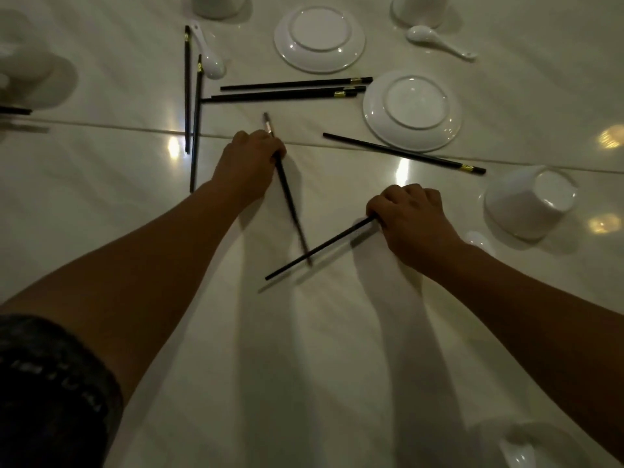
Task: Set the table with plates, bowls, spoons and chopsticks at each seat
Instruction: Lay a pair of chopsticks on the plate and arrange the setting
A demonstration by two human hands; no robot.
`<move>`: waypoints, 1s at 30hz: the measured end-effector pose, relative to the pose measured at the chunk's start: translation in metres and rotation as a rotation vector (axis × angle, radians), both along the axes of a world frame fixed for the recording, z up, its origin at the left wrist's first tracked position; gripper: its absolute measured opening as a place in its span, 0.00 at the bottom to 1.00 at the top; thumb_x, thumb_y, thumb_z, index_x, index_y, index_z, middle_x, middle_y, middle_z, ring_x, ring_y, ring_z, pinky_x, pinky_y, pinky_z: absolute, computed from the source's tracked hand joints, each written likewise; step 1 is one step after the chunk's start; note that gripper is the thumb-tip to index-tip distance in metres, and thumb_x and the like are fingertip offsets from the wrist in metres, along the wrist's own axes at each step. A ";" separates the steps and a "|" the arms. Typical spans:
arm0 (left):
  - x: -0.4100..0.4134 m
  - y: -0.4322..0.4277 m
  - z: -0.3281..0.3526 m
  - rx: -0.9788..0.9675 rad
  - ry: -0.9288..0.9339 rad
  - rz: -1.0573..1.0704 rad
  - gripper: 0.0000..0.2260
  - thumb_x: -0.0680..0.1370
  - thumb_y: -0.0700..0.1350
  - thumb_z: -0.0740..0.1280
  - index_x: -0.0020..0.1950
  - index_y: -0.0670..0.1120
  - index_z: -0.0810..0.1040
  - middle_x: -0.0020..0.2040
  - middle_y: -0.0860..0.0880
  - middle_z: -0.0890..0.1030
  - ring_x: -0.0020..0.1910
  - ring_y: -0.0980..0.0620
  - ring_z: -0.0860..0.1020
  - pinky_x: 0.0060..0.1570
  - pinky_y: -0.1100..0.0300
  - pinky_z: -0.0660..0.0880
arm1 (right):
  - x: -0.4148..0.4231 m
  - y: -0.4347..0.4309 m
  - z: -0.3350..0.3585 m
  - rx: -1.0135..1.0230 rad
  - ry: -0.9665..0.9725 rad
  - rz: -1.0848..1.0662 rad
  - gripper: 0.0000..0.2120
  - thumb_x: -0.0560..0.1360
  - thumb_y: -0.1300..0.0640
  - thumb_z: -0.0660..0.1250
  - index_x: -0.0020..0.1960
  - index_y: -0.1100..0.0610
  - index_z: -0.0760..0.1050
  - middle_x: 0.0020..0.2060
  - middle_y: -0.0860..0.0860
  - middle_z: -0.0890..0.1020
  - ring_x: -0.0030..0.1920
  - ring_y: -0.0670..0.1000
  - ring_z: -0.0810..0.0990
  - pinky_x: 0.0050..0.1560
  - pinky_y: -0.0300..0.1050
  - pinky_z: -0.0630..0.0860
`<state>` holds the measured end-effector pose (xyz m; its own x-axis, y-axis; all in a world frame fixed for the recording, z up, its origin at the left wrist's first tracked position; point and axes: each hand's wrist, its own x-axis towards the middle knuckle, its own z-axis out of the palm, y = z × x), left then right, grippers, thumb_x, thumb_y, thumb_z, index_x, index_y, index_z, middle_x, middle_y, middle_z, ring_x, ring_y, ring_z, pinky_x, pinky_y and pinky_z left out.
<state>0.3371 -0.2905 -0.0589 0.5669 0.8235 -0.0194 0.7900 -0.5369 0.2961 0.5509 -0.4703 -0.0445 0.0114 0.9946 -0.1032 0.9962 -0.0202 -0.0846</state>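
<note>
My left hand (251,157) grips one black chopstick (287,190), my right hand (410,214) grips another (324,246); their tips cross above the white table (304,349). Two upturned plates (319,37) and loose chopsticks (293,90) lie beyond.

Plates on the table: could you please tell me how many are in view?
2. The far plate lies upside down at top centre; the near plate lies upside down just below and right of it. More may sit outside the frame.
</note>
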 end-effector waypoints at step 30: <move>0.118 -0.473 0.129 -0.846 -0.489 0.264 0.06 0.79 0.44 0.63 0.47 0.44 0.78 0.39 0.51 0.81 0.34 0.58 0.77 0.31 0.71 0.71 | 0.087 -0.376 0.096 -0.154 1.190 -0.853 0.02 0.76 0.62 0.65 0.47 0.58 0.77 0.41 0.56 0.81 0.37 0.51 0.80 0.36 0.43 0.75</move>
